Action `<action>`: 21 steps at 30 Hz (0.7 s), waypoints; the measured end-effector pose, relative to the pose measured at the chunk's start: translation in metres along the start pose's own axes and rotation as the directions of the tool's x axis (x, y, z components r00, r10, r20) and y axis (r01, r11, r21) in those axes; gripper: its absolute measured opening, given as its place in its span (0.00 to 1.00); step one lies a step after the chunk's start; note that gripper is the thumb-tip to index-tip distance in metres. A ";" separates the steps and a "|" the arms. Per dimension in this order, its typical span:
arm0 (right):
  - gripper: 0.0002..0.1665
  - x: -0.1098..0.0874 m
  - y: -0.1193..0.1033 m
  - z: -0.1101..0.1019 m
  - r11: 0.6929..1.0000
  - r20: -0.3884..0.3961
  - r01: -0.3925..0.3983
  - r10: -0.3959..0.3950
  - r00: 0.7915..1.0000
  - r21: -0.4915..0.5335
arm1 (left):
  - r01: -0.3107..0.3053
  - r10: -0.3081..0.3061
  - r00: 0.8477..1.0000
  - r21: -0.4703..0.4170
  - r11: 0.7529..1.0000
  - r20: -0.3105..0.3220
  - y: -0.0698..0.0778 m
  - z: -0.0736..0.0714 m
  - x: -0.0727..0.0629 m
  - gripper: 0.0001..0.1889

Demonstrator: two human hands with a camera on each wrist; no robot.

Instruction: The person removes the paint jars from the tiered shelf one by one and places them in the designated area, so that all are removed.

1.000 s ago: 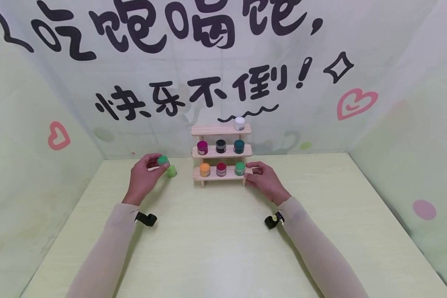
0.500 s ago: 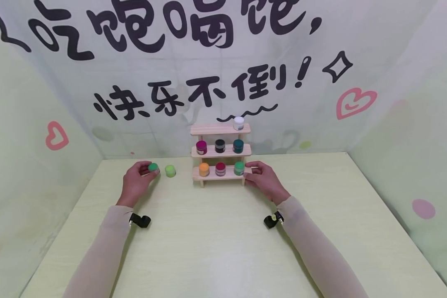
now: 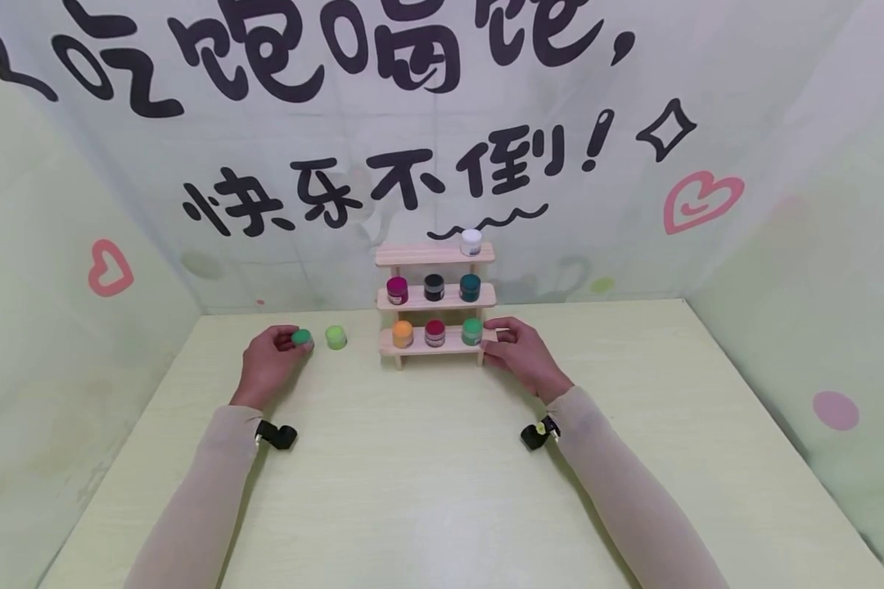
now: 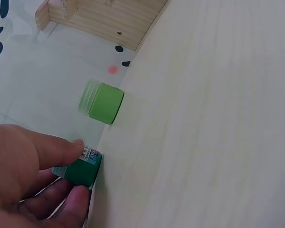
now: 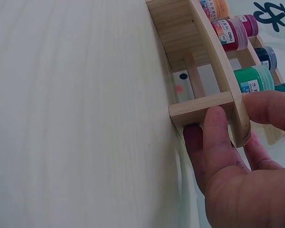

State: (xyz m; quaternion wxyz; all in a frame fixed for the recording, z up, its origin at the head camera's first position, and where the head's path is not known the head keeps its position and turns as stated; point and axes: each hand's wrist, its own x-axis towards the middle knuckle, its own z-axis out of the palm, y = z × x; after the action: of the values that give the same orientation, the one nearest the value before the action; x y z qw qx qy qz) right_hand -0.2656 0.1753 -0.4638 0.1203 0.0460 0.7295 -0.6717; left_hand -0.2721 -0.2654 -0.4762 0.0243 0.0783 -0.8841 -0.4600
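Note:
Between thumb and fingers, my left hand (image 3: 267, 366) pinches a dark green paint jar (image 3: 302, 339). In the left wrist view this jar (image 4: 87, 170) stands at the tabletop, its label partly behind the thumb. Just right of it is a light green paint jar (image 3: 336, 338), untouched. My right hand (image 3: 521, 355) grips the right end of a three-tier wooden display rack (image 3: 414, 256). In the right wrist view, its fingers (image 5: 217, 137) press the rack's leg while the thumb lies on the bottom shelf beside a green jar (image 5: 253, 79).
A white jar (image 3: 471, 243) stands on the top shelf. The middle shelf carries magenta (image 3: 397, 290), black (image 3: 434, 288) and teal jars (image 3: 470, 288). Orange (image 3: 402, 334) and red jars (image 3: 435, 334) share the bottom shelf with the green one. A printed cloth (image 3: 560, 262) hangs behind the table (image 3: 427, 474).
My left hand has carried the dark green jar left and down, from over the light green jar to the tabletop beside it. My right hand keeps its grip on the rack.

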 end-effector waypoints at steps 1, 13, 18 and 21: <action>0.26 0.000 0.000 0.000 1.000 0.002 0.000 0.000 1.000 -0.001 | -0.001 0.001 1.000 -0.001 1.000 0.000 0.000 0.000 0.000 0.29; 0.27 0.000 -0.001 0.000 1.000 0.000 -0.005 0.005 1.000 0.004 | -0.019 0.019 1.000 0.027 0.999 -0.008 -0.008 0.000 0.007 0.30; 0.26 -0.002 -0.001 0.001 1.000 -0.004 -0.002 0.002 1.000 0.007 | -0.018 0.019 1.000 0.013 1.000 -0.014 -0.005 -0.001 0.006 0.32; 0.26 -0.002 -0.001 0.001 1.000 -0.001 0.002 -0.002 1.000 0.007 | -0.019 0.019 1.000 -0.010 1.000 -0.023 -0.001 -0.002 0.005 0.32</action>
State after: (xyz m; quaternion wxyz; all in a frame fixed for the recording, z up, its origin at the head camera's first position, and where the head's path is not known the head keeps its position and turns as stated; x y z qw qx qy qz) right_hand -0.2638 0.1746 -0.4619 0.1190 0.0462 0.7271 -0.6745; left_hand -0.2770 -0.2683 -0.4761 0.0392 0.0749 -0.8821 -0.4635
